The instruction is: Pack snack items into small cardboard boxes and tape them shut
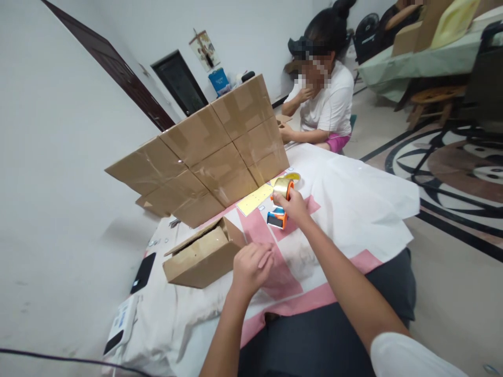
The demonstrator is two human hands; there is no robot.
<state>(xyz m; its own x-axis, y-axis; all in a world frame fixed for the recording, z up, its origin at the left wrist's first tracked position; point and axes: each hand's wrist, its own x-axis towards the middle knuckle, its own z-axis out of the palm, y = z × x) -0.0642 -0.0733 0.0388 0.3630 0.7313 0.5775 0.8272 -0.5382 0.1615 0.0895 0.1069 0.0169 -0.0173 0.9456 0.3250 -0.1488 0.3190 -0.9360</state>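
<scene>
At the near side of the table (341,183), left hand (251,267) loosely curled, seemingly empty, apart from right hand (297,208). Box (208,262) beside it, top seam gaping. Farther out, right hand grips tape dispenser (281,188): amber roll, orange rim. Likely tape-handling step; next move calls for steady grip.

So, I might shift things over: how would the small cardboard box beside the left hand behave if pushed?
The box should mostly hold its shape, its panels looking flat, though the edge with the gap may flex. The creased cloth beneath might bunch up.
</scene>
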